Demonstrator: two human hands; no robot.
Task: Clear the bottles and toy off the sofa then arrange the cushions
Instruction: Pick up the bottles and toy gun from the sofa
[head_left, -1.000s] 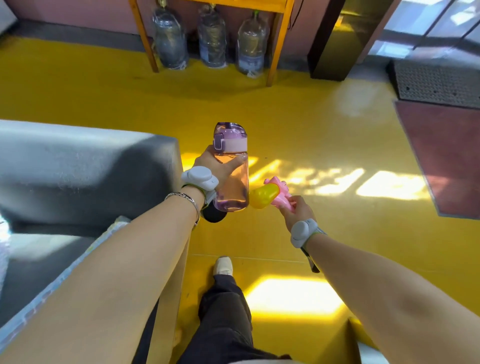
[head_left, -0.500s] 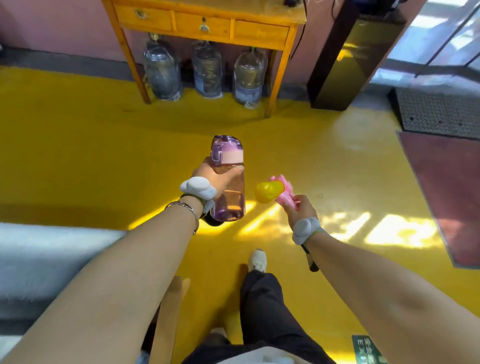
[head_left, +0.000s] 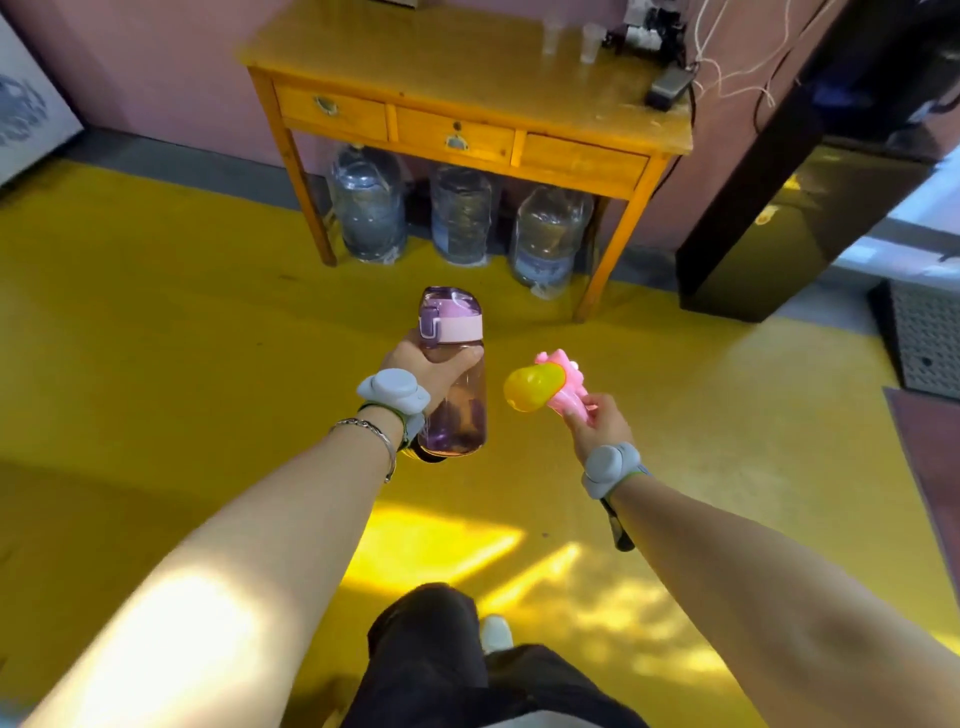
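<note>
Above glossy floor (head_left: 156, 364), translucent bottle (head_left: 453, 395)

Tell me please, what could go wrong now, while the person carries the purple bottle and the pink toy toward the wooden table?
1. The left hand grips the purple bottle along with a second dark object underneath; one could slip.
2. The right hand pinches only the tail end of the pink toy, so it may swing or drop.
3. Cups and cables crowd the right of the wooden table; placing things there might knock them over.

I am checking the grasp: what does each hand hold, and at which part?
Left hand grips the purple bottle just below its lid; right hand holds the pink toy at its lower end.
</note>
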